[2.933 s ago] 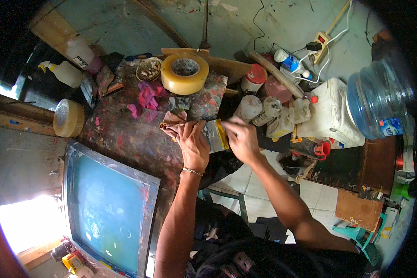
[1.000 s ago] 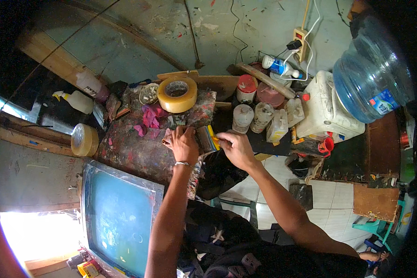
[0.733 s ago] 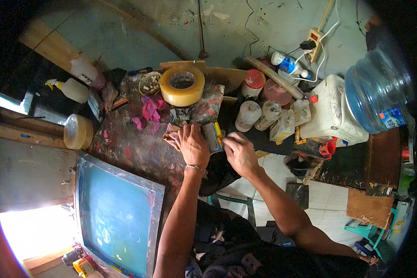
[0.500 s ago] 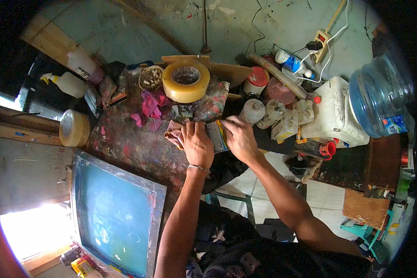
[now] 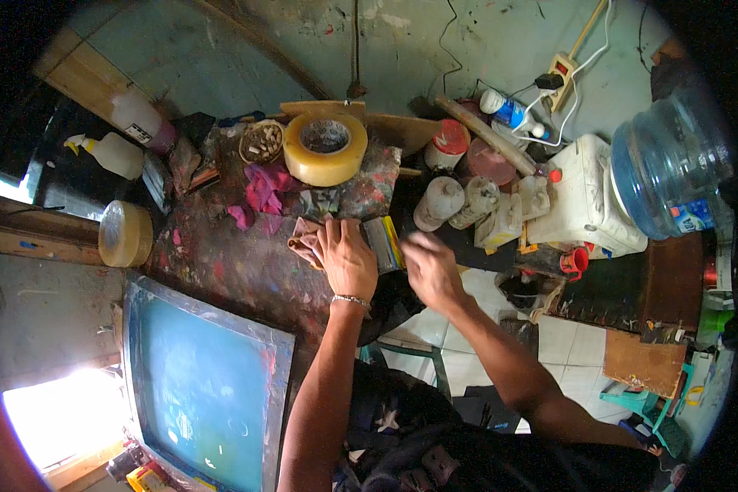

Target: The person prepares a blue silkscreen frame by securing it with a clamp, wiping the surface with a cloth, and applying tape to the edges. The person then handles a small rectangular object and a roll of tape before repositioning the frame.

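The left hand (image 5: pixel 350 261) is reaching over a flat grey piece with a yellow edge (image 5: pixel 383 240) and, as far as the bent fingers are showing, is gripping it from above near the right side of the stained bench (image 5: pixel 230 266). A brownish-pink cloth (image 5: pixel 305 243) is sticking out on the left, just beside those same fingers.

Half a second ago the right hand (image 5: pixel 435 271) was covering the far end of the yellow edge; now it is sitting nearer the body and a little further right, blurring as it moves, and more of the yellow is showing. That is likely leaving the left hand to steady the piece alone. The right fingers are curling just beside the edge; whether they are touching it or pinching anything is not showing.

The yellow edge is facing right, toward the right hand. Its length is running away from the body, with the far end leaning slightly left. The left hand is hiding the rest, so the whole piece's long axis is staying uncertain.
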`<act>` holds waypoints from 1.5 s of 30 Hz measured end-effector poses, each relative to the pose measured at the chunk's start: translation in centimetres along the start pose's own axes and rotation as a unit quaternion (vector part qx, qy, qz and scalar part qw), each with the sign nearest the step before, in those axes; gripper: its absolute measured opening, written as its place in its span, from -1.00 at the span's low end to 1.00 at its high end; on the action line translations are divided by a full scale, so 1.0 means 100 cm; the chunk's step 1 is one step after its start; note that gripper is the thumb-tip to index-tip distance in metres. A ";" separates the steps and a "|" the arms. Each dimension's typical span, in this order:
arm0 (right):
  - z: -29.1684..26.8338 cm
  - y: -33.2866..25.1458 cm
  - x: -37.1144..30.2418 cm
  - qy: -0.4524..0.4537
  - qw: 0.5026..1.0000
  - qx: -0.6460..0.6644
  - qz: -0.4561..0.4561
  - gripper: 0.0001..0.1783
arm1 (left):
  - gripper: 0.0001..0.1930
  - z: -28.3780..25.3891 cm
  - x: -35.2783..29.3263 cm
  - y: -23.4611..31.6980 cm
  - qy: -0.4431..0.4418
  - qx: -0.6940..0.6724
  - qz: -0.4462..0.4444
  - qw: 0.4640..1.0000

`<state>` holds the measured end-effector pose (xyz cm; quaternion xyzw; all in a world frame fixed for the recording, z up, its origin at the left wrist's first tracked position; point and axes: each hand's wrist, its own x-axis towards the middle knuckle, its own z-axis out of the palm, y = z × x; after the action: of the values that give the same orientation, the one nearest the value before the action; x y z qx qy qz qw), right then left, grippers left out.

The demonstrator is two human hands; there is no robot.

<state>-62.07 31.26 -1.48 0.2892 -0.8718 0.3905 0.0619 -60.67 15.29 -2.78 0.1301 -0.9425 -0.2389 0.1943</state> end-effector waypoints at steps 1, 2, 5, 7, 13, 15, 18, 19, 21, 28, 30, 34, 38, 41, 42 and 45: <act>-0.003 -0.003 -0.004 -0.002 1.000 0.010 -0.018 -0.72 | -0.79 -0.001 0.000 0.001 -0.012 -0.004 -0.010 1.000; -0.003 -0.004 -0.003 -0.001 1.000 0.018 0.000 -0.74 | -0.80 -0.001 -0.001 0.001 -0.013 -0.008 -0.014 1.000; 0.002 -0.001 0.015 0.000 1.000 0.014 0.018 -0.80 | -0.83 -0.003 -0.001 0.001 0.017 0.016 0.018 1.000; 0.010 0.005 0.038 0.043 0.999 0.029 -0.002 -0.85 | -0.82 -0.003 -0.001 0.001 0.015 0.003 0.018 1.000; -0.002 -0.011 0.003 0.030 0.999 0.026 -0.007 -0.87 | -0.82 -0.003 0.001 0.003 -0.008 -0.018 -0.015 1.000; 0.000 -0.010 0.004 0.007 0.998 0.041 0.041 -0.92 | -0.82 -0.003 0.001 0.004 0.007 0.002 -0.004 1.000; 0.009 -0.002 0.026 0.032 0.998 0.025 0.043 -0.92 | -0.82 -0.004 0.000 0.004 0.031 -0.009 0.015 0.999; 0.012 0.001 0.034 0.060 0.996 0.046 0.037 -0.94 | -0.83 -0.004 0.000 0.003 0.015 -0.014 0.005 1.000; 0.013 0.001 0.034 0.082 0.996 0.023 0.000 -0.94 | -0.83 -0.004 0.000 0.003 -0.010 -0.025 -0.012 1.000; 0.006 -0.005 0.013 0.033 0.999 0.017 0.037 -0.91 | -0.84 -0.004 0.000 0.003 0.023 -0.014 0.005 1.000; 0.013 0.001 0.029 0.046 0.999 0.004 0.015 -0.93 | -0.83 -0.004 0.000 0.002 0.013 -0.013 0.006 1.000; 0.014 0.002 0.034 0.042 0.999 -0.004 0.010 -0.92 | -0.81 -0.005 0.001 0.003 -0.005 -0.014 -0.013 1.000; 0.000 -0.010 0.004 0.027 0.999 0.029 0.025 -0.93 | -0.78 -0.004 0.001 0.003 -0.007 -0.025 -0.020 0.999; 0.002 -0.005 0.017 0.018 1.000 0.020 0.015 -0.94 | -0.76 -0.003 0.000 0.002 0.017 -0.006 0.013 1.000; 0.007 -0.001 0.028 0.027 0.999 0.013 0.017 -0.94 | -0.76 -0.003 -0.001 0.002 0.011 -0.013 0.010 1.000; 0.015 0.004 0.042 0.055 0.998 0.036 -0.004 -0.98 | -0.75 -0.004 0.000 0.002 0.011 -0.019 0.003 1.000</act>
<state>-65.60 28.46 -1.36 0.2729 -0.8510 0.4371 0.1012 -60.53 15.31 -2.38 0.1261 -0.9360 -0.2542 0.2083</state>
